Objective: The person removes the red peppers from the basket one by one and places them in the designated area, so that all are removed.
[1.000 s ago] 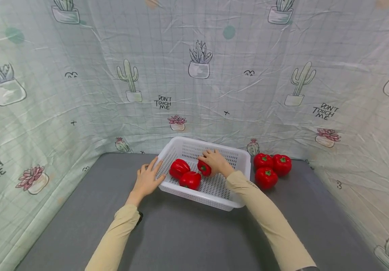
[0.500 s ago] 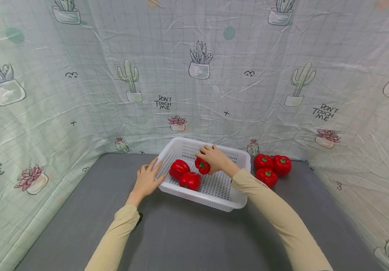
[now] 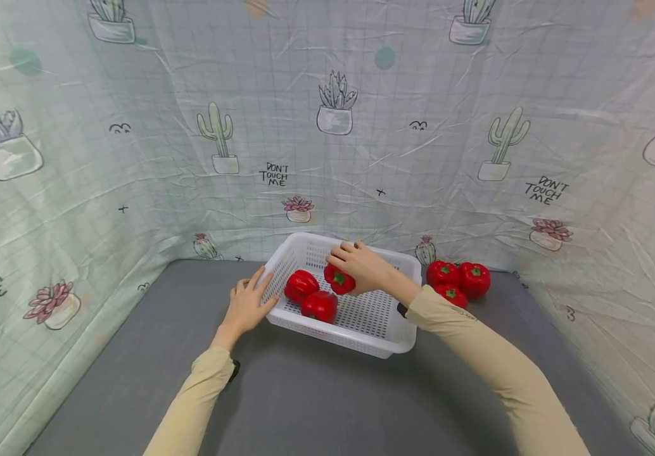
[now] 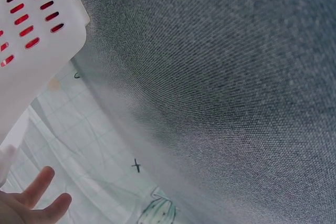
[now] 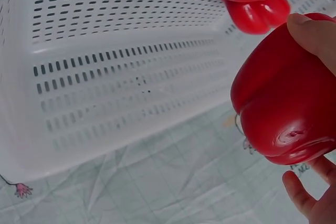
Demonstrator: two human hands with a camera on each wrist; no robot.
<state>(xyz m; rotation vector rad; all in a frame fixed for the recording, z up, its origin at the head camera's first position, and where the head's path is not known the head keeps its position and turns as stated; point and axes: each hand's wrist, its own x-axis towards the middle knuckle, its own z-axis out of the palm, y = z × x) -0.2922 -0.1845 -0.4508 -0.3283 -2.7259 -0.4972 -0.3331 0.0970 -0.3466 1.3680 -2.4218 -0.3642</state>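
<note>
A white slotted plastic basket [image 3: 339, 334] stands on the grey table, turned a little. My right hand [image 3: 366, 267] grips a red bell pepper [image 3: 339, 278] over the basket's inside; in the right wrist view thumb and fingers wrap that pepper [image 5: 286, 98], held apart from the others. Two more red bell peppers lie in the basket's left half, one behind [image 3: 301, 286] and one in front [image 3: 319, 306]. At the basket's left rim rests my left hand [image 3: 246, 304], its fingers spread. In the left wrist view, two fingers [image 4: 39, 187] extend near the basket [image 4: 47, 45].
Three red bell peppers [image 3: 474, 279] sit together on the table just right of the basket, the front one partly behind the right sleeve [image 3: 476, 342]. A cactus-print curtain [image 3: 333, 158] surrounds the grey table [image 3: 316, 399] at the back and sides.
The right hand has lifted its bell pepper and shifted slightly left, with the forearm swinging to the right. The left hand and the basket stay nearly where they were.
</note>
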